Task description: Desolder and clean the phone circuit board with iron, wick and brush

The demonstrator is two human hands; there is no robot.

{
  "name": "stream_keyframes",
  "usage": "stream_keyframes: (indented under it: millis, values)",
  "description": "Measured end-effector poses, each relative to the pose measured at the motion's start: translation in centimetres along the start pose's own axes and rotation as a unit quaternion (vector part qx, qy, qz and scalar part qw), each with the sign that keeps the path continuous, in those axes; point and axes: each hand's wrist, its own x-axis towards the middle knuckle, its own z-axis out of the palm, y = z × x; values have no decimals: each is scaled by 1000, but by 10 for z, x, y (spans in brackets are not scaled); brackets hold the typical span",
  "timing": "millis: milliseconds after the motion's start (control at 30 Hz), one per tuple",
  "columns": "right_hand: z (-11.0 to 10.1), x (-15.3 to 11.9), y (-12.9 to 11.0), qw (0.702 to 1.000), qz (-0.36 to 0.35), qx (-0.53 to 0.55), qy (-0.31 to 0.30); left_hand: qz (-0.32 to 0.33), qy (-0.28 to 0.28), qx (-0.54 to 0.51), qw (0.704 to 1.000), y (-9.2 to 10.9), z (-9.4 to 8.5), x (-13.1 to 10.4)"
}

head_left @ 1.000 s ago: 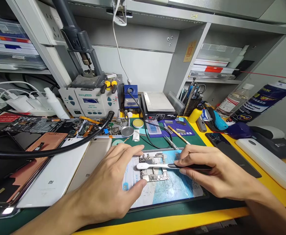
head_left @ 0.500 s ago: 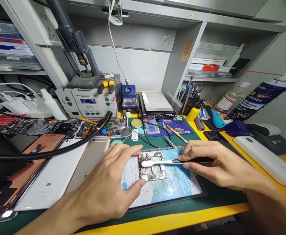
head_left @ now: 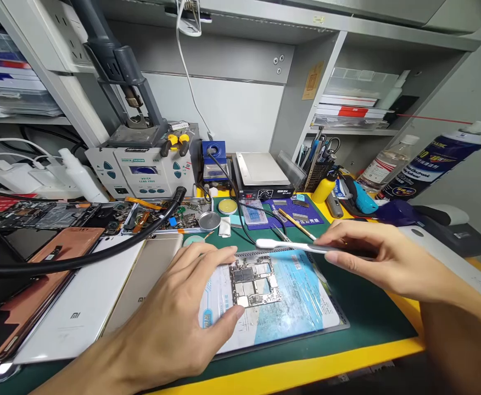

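Note:
A bare phone circuit board (head_left: 257,286) lies on a blue-and-white, plastic-covered pad (head_left: 302,302). My left hand (head_left: 183,307) rests at the board's left side, index fingertip at its upper left corner and thumb at its lower left corner, holding it between them. Pinched in the fingers of my right hand (head_left: 372,258) is a toothbrush (head_left: 285,244) with a white head and a dark handle. The brush head is raised beyond the board's far edge, apart from it, and its bristles cannot be made out.
Phone back covers (head_left: 79,296) lie on the left, crossed by a thick black hose (head_left: 84,265). A hot air station (head_left: 141,170), parts tray (head_left: 183,216), round tin (head_left: 227,206) and heating plate (head_left: 263,173) stand behind. At right are a spray can (head_left: 434,162) and white device (head_left: 450,263).
My right hand has lifted the toothbrush off the circuit board and moved it up and to the right. My left hand stays at the board. The camera view has shifted slightly.

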Motion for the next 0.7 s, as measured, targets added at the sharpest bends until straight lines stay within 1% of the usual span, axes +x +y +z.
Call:
stream_keyframes:
  millis: [67, 167, 300, 400, 533, 700]
  values:
    - [-1, 1, 1, 1000, 20, 18, 9, 14, 17, -2, 1000, 0, 1, -1]
    - [-3, 1, 1, 999, 33, 21, -1, 49, 42, 4, 998, 1, 1, 0]
    - [-5, 3, -1, 1000, 7, 6, -28, 83, 62, 7, 995, 3, 1, 1]
    - [-4, 4, -2, 997, -29, 22, -62, 90, 71, 13, 993, 4, 0, 1]
    - [2, 6, -2, 992, -59, 38, -109, 75, 55, 10, 996, 5, 0, 1]
    - [13, 8, -5, 993, -67, 39, -93, 71, 52, 15, 996, 7, 1, 0]
